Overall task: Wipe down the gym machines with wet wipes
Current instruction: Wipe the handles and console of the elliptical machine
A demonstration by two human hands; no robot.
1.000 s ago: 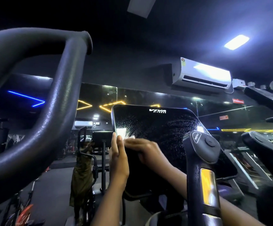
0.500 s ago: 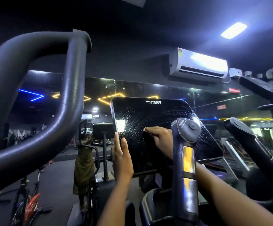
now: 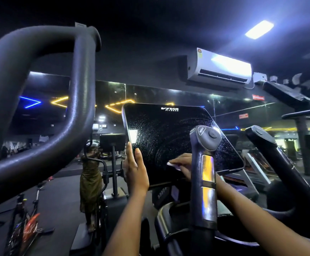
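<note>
A black glossy console screen (image 3: 170, 133) marked VIVA FITNESS stands tilted in front of me, covered with wet swirl streaks. My left hand (image 3: 136, 167) rests with straight fingers along the screen's left edge, steadying it. My right hand (image 3: 184, 164) presses a white wet wipe (image 3: 172, 165) flat against the lower part of the screen. An upright handle grip (image 3: 205, 163) with a knob and shiny metal plates hides part of my right hand and wrist.
A thick black curved handlebar (image 3: 39, 100) fills the left. A second grip (image 3: 272, 150) rises at the right. A person in a dark dress (image 3: 90, 182) stands on another machine ahead left. Behind are a mirror wall, neon lights and an air conditioner (image 3: 219, 68).
My right hand has wiped from the screen's left edge across and down toward its lower middle, leaving wet streaks. The left hand has stayed on the left edge. My view has shifted slightly.
</note>
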